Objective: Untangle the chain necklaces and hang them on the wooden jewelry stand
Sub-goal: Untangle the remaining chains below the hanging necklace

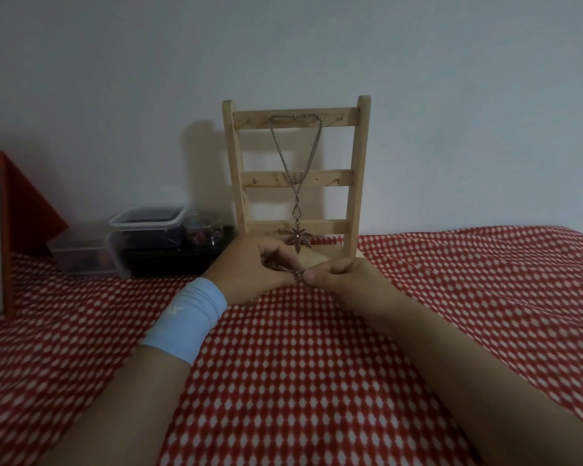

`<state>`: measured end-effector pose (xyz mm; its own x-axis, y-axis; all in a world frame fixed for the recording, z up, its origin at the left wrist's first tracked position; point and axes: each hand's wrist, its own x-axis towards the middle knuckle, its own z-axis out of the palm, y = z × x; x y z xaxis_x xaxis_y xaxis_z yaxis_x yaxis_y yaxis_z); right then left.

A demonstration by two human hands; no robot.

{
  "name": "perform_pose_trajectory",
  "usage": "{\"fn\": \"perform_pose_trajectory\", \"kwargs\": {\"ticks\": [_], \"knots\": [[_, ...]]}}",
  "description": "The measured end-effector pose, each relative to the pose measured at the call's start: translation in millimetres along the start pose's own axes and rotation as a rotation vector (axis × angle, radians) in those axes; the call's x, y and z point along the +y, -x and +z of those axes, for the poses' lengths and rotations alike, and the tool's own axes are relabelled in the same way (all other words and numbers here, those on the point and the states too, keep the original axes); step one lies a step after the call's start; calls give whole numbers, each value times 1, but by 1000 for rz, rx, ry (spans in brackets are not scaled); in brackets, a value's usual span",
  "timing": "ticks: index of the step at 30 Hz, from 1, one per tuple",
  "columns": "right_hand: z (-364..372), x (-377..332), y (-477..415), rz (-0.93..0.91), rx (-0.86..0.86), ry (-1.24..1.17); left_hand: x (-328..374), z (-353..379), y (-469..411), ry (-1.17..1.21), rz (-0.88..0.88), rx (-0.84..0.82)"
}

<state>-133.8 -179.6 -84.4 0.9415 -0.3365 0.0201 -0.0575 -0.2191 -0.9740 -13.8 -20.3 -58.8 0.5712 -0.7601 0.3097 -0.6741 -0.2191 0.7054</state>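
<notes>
Stand: wooden, upright against the wall at the far edge of the red-and-white cloth; three rails show.
Hung necklace: looped over the top rail, its two sides twisting together below the middle rail; leaf pendant hangs at the bottom rail, just above the left hand.
Loose chain: bunched between the two hands, just in front of the foot of the stand; not yet hung.
Left hand: grip closed, fingers curled round the bunched chain; pale blue wristband on the wrist.
Right hand: grip closed, thumb and fingertips pinching the chain where it leaves the left hand.
Handling, judged: light, limp, fine-linked metal; likely to slide through the fingers and to knot again if dropped in a heap. A hard pull would probably tighten any knot.
Where to hold, judged: fingertips close on either side of the knot, easing loops apart; for hanging, near the clasp, letting the rest drop straight.
Hidden: most of the loose chain lies under the fingers; whether one chain or several cannot be told; no clasp can be made out.
Cut off: the foot of the stand sits behind the hands.
Unclear: light is dim; contents of the plastic tubs left of the stand cannot be read.
</notes>
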Motion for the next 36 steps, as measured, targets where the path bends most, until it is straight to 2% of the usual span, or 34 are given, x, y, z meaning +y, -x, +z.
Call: {"fn": "perform_pose_trajectory", "kwargs": {"ticks": [3,8,12,15,19,21,29,33,36], "knots": [[-2,2,0,-6,-22,-76,-3,3,1,30,9,-16],[-3,6,-3,10,-44,-133,-8,11,3,139,-30,58],[-2,5,-3,-11,-16,-111,-12,18,7,70,-7,46],[2,9,-6,-55,8,-33,-20,24,8,97,-73,35],[9,15,-11,-220,144,194,-21,31,12,224,-130,119],[11,18,-13,-278,187,225,-21,35,14,281,-169,158],[8,16,-13,-160,124,56,-23,46,19,389,-199,232],[4,14,-11,-108,100,102,-22,50,21,433,-192,221],[5,13,-11,-121,119,142,-22,52,21,360,-158,233]]}}
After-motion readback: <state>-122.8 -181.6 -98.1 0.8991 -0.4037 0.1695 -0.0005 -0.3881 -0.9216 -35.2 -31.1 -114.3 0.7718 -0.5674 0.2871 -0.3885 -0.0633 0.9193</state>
